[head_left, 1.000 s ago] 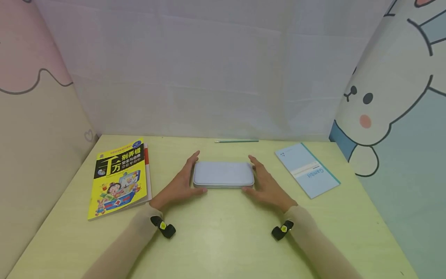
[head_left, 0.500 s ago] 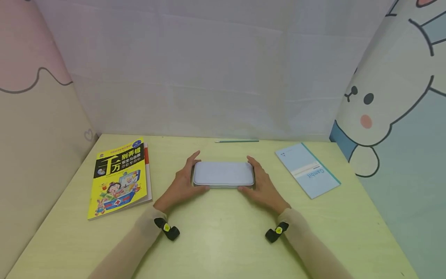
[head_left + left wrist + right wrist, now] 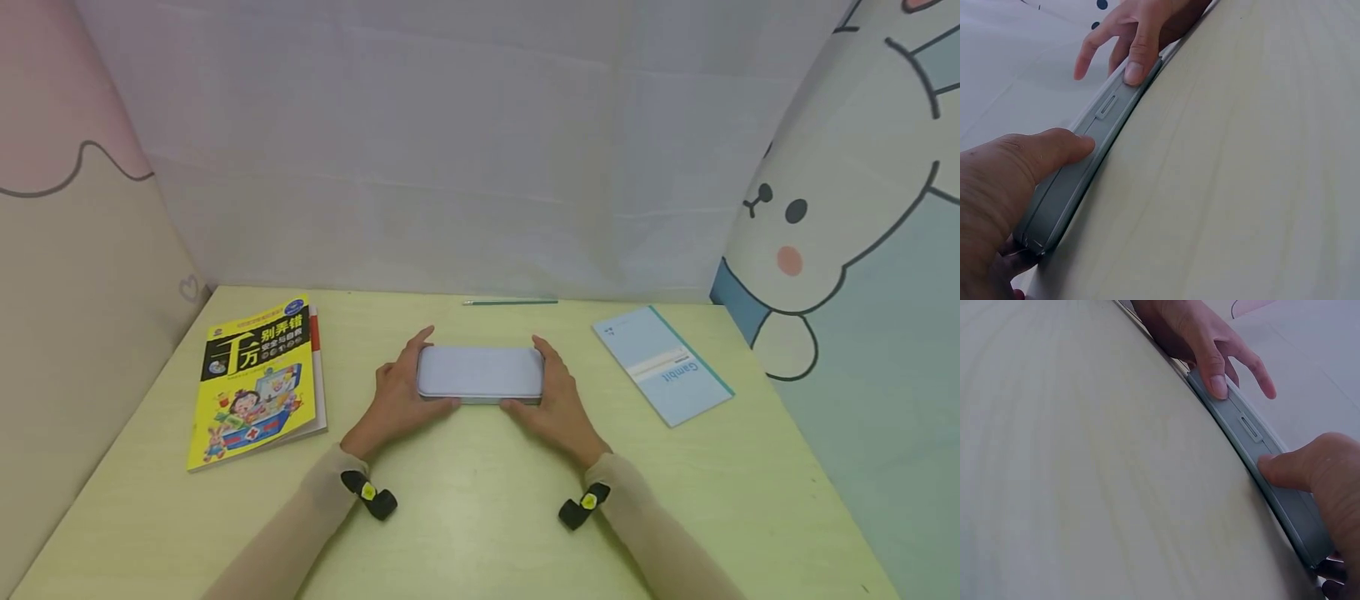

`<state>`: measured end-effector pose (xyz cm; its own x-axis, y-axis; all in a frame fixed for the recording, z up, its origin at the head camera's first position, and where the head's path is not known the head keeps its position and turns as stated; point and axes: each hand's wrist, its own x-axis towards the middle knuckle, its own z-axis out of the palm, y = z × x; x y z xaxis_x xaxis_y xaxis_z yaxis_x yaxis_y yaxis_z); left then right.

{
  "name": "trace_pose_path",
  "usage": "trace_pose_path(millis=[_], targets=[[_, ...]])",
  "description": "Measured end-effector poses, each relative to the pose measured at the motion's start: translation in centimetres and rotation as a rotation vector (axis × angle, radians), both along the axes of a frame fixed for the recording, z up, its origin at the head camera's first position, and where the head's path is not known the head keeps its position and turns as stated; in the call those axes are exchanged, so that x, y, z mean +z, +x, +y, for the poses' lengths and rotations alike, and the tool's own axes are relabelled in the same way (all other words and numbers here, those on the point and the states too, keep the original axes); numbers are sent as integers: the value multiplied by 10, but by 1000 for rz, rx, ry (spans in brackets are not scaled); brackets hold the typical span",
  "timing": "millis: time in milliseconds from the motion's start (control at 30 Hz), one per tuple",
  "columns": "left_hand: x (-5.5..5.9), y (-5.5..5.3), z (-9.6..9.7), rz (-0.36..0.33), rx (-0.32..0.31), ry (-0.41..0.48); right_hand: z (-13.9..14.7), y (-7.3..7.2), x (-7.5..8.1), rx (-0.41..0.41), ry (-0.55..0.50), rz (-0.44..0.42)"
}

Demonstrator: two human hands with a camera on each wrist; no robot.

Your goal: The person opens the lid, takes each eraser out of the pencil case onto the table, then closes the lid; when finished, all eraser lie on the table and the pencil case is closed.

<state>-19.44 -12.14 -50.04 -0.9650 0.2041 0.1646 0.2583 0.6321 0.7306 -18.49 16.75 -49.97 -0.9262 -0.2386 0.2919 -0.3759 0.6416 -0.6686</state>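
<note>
A flat pale tin pencil case (image 3: 480, 372) with rounded corners lies lengthwise in front of me in the head view. My left hand (image 3: 401, 398) grips its left end, thumb along the front side and the other fingers round the end. The right hand (image 3: 557, 407) holds the opposite end in the same way. In the left wrist view, the case's grey front side (image 3: 1054, 200) shows a small slotted catch between the two thumbs. Its lower edge runs right along the tabletop. The fingers behind and under the case are partly hidden.
A yellow picture-cover book (image 3: 251, 392) lies at the left over another book. Farther back is a thin green pencil (image 3: 510, 302). On the right rests a light blue notebook (image 3: 663, 367). A white cloth (image 3: 450, 150) hangs behind the table (image 3: 472, 533).
Both hands have closed in on the case from either side, their thumbs sliding toward each other along its front. The wrists have moved inward. The case stays in nearly the same place.
</note>
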Motion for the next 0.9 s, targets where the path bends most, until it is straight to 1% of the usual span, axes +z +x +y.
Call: trace_pose_path(millis=[133,367,500,700,900], targets=[[1,2,4,14,33,-15,-5,1,-1,-37,-11,-2],[2,4,13,23,89,3,-12,2,-1,-102,-12,-48],[2,5,20,23,130,-19,-14,3,-1,-141,-11,-63],[3,5,26,42,173,-58,-16,4,0,-185,0,-57],[4,5,29,77,191,-82,-20,2,-1,-191,-10,-36]])
